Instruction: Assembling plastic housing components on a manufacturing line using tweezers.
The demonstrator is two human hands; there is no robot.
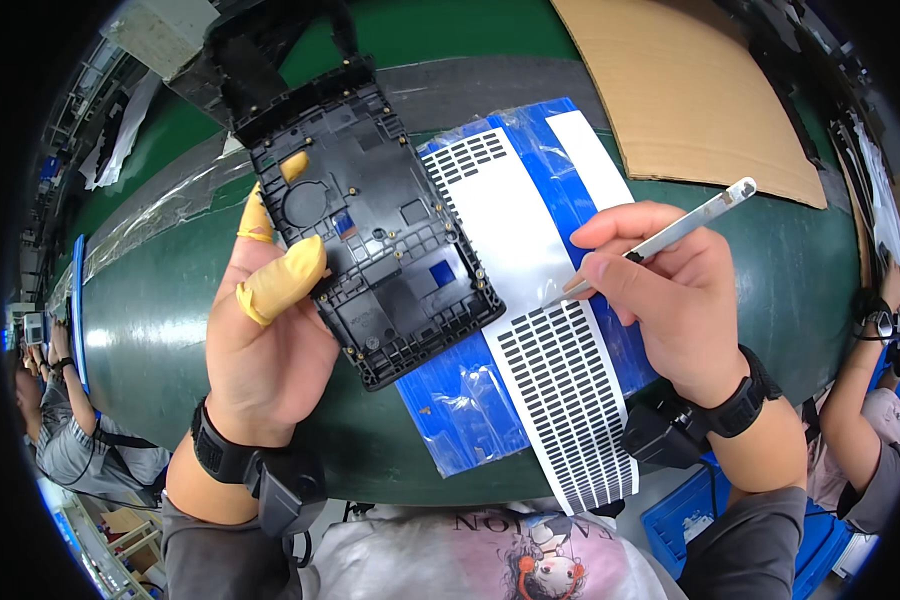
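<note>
My left hand, with yellow finger cots on the thumb and some fingers, grips a black plastic housing by its left edge. The housing is tilted, its ribbed inner side with small brass inserts facing up. My right hand pinches metal tweezers between thumb and fingers. Their tips are at a white sheet of small black rectangular stickers, by the top of the lower block of stickers. Whether a sticker is between the tips is too small to tell. Under the sheet lies a blue plastic board.
A brown cardboard sheet lies at the far right of the green table. A dark strip with clear film crosses the table. Other people sit at both sides, one with an arm at the right. Blue crates stand below.
</note>
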